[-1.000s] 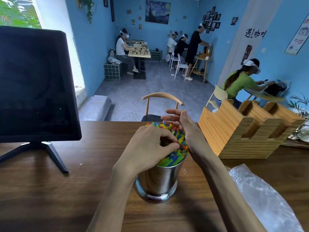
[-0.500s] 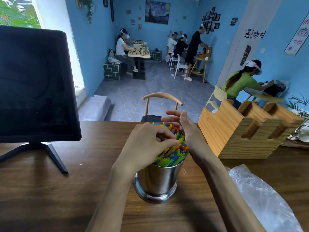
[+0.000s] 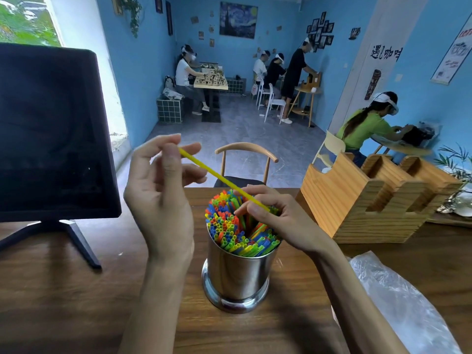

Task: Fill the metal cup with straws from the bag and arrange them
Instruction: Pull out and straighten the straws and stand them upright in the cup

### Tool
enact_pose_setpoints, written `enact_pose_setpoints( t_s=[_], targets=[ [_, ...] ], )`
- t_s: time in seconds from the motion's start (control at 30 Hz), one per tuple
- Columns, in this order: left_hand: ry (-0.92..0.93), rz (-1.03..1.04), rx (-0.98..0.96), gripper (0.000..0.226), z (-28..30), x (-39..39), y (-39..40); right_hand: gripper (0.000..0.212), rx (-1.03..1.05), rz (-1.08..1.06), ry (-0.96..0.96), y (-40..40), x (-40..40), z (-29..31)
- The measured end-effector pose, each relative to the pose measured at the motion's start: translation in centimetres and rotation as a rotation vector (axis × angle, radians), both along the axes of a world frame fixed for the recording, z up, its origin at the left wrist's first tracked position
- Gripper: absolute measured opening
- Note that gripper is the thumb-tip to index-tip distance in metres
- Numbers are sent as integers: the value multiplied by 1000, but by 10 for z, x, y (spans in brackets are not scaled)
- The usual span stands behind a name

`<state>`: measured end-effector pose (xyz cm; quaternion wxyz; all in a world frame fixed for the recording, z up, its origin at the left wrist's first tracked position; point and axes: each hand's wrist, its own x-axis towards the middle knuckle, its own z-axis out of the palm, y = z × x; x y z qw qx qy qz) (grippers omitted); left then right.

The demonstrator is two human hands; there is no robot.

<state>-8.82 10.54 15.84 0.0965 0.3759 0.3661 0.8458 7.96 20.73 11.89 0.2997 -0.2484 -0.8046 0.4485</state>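
**One yellow straw going into a nearly full cup**

While the left hand is pinching the upper end of a yellow straw between thumb and fingertips, the right hand is pinching its lower end just above the cup, its other fingers loosely curled over the straws. The straw is slanting down from left to right. To seat it well, the right hand should probably be steering the tip into the gap showing near the middle of the bundle while the left is tipping the top upright, then letting go once it slides down. The cup is standing on the desk between the forearms, shiny steel, packed with blue, green, orange, red and yellow straws, some leaning. A crumpled clear bag is lying at the right.
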Motion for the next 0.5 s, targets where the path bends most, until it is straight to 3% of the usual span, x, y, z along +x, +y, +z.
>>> enact_pose_setpoints(
  t_s=[0.17,0.27,0.4,0.5],
  targets=[
    [-132,-27,-27,11,0,-1,2,29,-75,-57,220,5,3,1],
    [-138,-38,-53,12,-2,-1,4,40,-164,-143,422,8,9,8],
    [-64,5,-190,11,-10,-3,13,28,-387,-203,724,9,11,21],
    [186,63,-450,12,-19,-12,17,19,-448,-302,876,10,12,32]
  ],
)
